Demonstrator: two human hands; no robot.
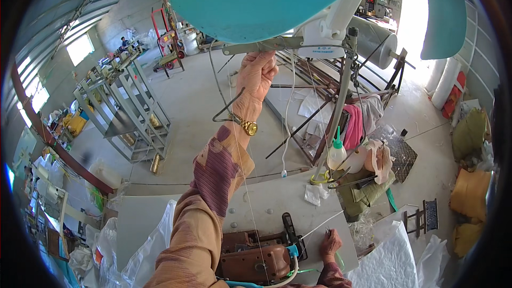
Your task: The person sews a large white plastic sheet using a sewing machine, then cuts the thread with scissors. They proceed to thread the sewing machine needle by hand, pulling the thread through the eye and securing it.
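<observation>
Thread, thin and pale, runs from the brown sewing machine head on the grey table up to a metal guide bar overhead. The left hand is raised and closed on it at the bar, while the right hand rests on the table, fingers bent, whether it pinches something I cannot tell. Such thread seems almost weightless, limp and easy to snap, so it is best pinched between fingertips near the guide.

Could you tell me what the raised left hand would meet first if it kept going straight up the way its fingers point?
Probably the grey metal bar, which the left hand seems already to touch at its fingertips; just past it hangs the teal fan blade. Depth is unclear.
</observation>
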